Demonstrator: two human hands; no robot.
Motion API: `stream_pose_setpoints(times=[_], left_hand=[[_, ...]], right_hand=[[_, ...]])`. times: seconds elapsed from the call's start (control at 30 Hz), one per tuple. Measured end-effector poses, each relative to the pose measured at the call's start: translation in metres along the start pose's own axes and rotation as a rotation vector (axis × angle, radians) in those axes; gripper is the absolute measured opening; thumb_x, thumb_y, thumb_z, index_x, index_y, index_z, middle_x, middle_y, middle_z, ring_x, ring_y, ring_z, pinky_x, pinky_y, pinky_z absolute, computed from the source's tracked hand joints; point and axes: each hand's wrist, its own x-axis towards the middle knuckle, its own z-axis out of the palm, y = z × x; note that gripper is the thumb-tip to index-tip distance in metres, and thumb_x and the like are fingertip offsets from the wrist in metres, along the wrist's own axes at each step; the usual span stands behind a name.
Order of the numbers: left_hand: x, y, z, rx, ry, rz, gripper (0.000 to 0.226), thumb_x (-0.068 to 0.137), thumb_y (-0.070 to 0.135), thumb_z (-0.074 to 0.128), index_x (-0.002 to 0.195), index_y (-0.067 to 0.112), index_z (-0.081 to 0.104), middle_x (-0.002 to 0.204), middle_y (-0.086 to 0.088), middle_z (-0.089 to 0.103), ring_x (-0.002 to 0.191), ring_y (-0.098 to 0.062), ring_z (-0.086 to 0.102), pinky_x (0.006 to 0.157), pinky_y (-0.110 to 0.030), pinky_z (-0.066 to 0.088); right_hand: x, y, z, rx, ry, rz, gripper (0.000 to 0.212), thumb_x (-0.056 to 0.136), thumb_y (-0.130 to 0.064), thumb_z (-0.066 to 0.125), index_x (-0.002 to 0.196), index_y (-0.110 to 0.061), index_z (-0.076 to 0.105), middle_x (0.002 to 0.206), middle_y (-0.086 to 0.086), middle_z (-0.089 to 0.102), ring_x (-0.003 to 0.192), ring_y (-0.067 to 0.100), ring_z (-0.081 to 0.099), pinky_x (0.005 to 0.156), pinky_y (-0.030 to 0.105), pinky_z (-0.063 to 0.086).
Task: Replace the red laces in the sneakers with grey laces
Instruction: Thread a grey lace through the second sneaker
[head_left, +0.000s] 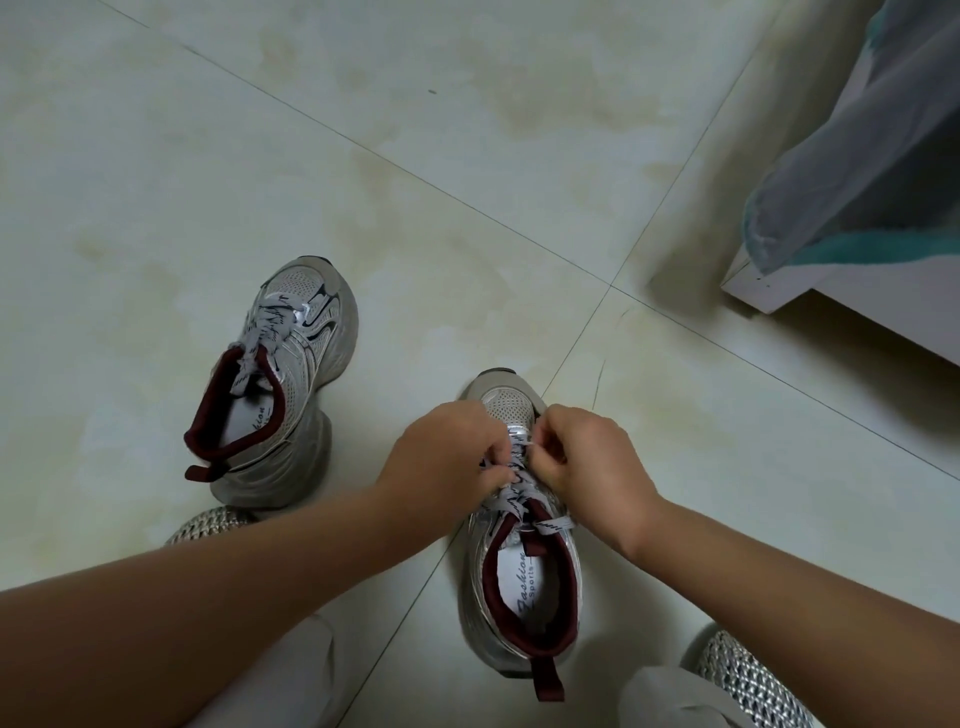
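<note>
**Both hands at the grey lace of the right-hand sneaker**

Left sneaker (283, 384): on the tiled floor (467, 156), well apart from the hands, threaded with a grey lace (270, 317), maroon collar, untouched. Left hand (441, 457): fingers curled, pinching the grey patterned lace (511, 467) over the eyelets. Right-hand sneaker (524, 566): upright on the floor between the forearms, toe pointing away, grey lace crossing the tongue, loose end (553, 525) trailing right. Right hand (592, 457): fingers curled, pinching the same lace near the toe. Far right: white furniture edge (831, 306) draped with cloth (857, 156).
</note>
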Motion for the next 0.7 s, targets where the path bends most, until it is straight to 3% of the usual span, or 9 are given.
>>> stream_pose_setpoints(times=[0.1,0.2,0.27,0.37,0.47,0.53,0.6,0.7], left_hand=[[-0.001,0.001,0.006,0.098,0.015,0.074,0.012,0.075,0.020,0.063,0.067,0.013,0.068,0.069,-0.002,0.060,0.065,-0.021,0.057,0.054,-0.032,0.047],[0.003,0.011,0.004,0.250,-0.039,0.034,0.024,0.090,0.026,0.049,0.086,0.014,0.070,0.087,-0.005,0.061,0.080,-0.025,0.059,0.067,-0.033,0.049],[0.008,0.017,0.003,0.353,-0.120,-0.058,0.026,0.094,0.028,0.044,0.098,0.016,0.066,0.100,-0.005,0.056,0.092,-0.024,0.056,0.074,-0.031,0.044],[0.016,0.024,0.004,0.405,-0.203,-0.133,0.015,0.092,0.020,0.050,0.085,0.015,0.062,0.089,-0.004,0.052,0.088,-0.024,0.055,0.067,-0.028,0.038],[0.022,0.021,0.003,0.319,-0.294,-0.230,0.034,0.087,0.013,0.052,0.057,0.017,0.039,0.064,0.002,0.040,0.073,-0.021,0.047,0.062,-0.027,0.035],[0.027,0.020,0.000,0.251,-0.353,-0.286,0.037,0.085,0.009,0.050,0.054,0.016,0.031,0.059,-0.003,0.040,0.072,-0.025,0.048,0.061,-0.029,0.038],[0.031,0.019,-0.002,0.170,-0.402,-0.310,0.037,0.087,0.010,0.047,0.054,0.015,0.030,0.071,-0.013,0.052,0.081,-0.032,0.056,0.066,-0.033,0.044],[0.028,0.014,-0.006,0.000,-0.444,-0.313,0.031,0.087,0.011,0.046,0.057,0.014,0.037,0.060,-0.008,0.043,0.068,-0.027,0.045,0.052,-0.027,0.035]], right_hand=[[-0.001,0.007,-0.004,-0.118,-0.038,-0.168,0.007,0.084,-0.010,0.055,0.078,-0.011,0.058,0.075,0.002,0.060,0.069,0.019,0.052,0.061,0.026,0.036],[-0.001,0.007,-0.006,-0.217,-0.040,-0.294,0.006,0.072,-0.009,0.060,0.066,-0.009,0.059,0.061,0.001,0.058,0.055,0.021,0.054,0.049,0.020,0.038],[-0.001,0.008,-0.004,-0.174,-0.018,-0.266,0.008,0.071,-0.008,0.061,0.064,-0.009,0.058,0.061,0.002,0.058,0.054,0.022,0.054,0.049,0.023,0.041],[-0.001,0.010,-0.003,-0.068,0.022,-0.186,0.011,0.076,-0.004,0.062,0.067,-0.010,0.058,0.071,0.004,0.057,0.063,0.022,0.051,0.058,0.030,0.041],[-0.002,0.013,-0.001,-0.067,-0.045,-0.232,0.009,0.080,-0.005,0.061,0.071,-0.009,0.061,0.077,0.003,0.056,0.066,0.020,0.050,0.060,0.028,0.040],[-0.003,0.015,-0.002,-0.059,-0.070,-0.223,0.009,0.080,-0.005,0.061,0.073,-0.010,0.063,0.079,0.001,0.056,0.067,0.018,0.050,0.061,0.026,0.040],[-0.003,0.016,-0.002,-0.048,-0.064,-0.188,0.008,0.080,-0.005,0.061,0.074,-0.010,0.064,0.080,0.000,0.057,0.070,0.019,0.053,0.063,0.026,0.041],[-0.002,0.017,-0.001,-0.010,-0.049,-0.137,0.007,0.080,-0.006,0.060,0.076,-0.009,0.063,0.078,-0.004,0.053,0.073,0.018,0.054,0.066,0.025,0.041]])
